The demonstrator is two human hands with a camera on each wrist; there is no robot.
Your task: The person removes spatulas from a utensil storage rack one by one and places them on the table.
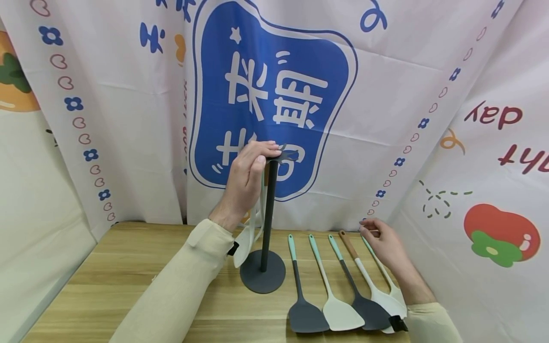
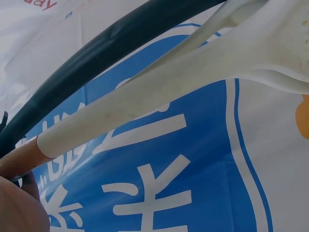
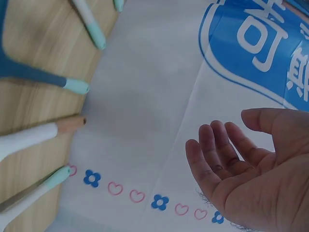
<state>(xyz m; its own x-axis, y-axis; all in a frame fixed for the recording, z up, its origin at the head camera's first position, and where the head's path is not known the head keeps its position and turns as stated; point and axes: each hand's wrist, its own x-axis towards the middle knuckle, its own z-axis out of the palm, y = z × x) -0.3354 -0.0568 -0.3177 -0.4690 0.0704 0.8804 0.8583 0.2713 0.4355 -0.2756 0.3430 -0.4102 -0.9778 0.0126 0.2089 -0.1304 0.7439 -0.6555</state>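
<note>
My left hand (image 1: 244, 178) is at the top of a dark utensil stand (image 1: 269, 214), its fingers over the hooks. It appears to hold the brown end of a white-shafted kitchen utensil (image 2: 120, 108) hanging beside the pole; the exact grip is partly hidden. Another pale utensil (image 1: 244, 243) hangs behind my wrist. My right hand (image 1: 383, 243) hovers with loosely curled fingers and nothing in it, near the mint-handled utensil (image 1: 386, 274) at the row's right end. In the right wrist view, that palm (image 3: 256, 179) is apart from the handles.
On the wooden table (image 1: 141, 257) lie a dark turner (image 1: 306, 314), a cream turner (image 1: 340, 312), another dark turner (image 1: 369, 309) and a white brown-handled turner (image 1: 386, 300), side by side. The stand's round base (image 1: 253, 276) is left of them. A printed curtain (image 1: 386, 85) hangs behind.
</note>
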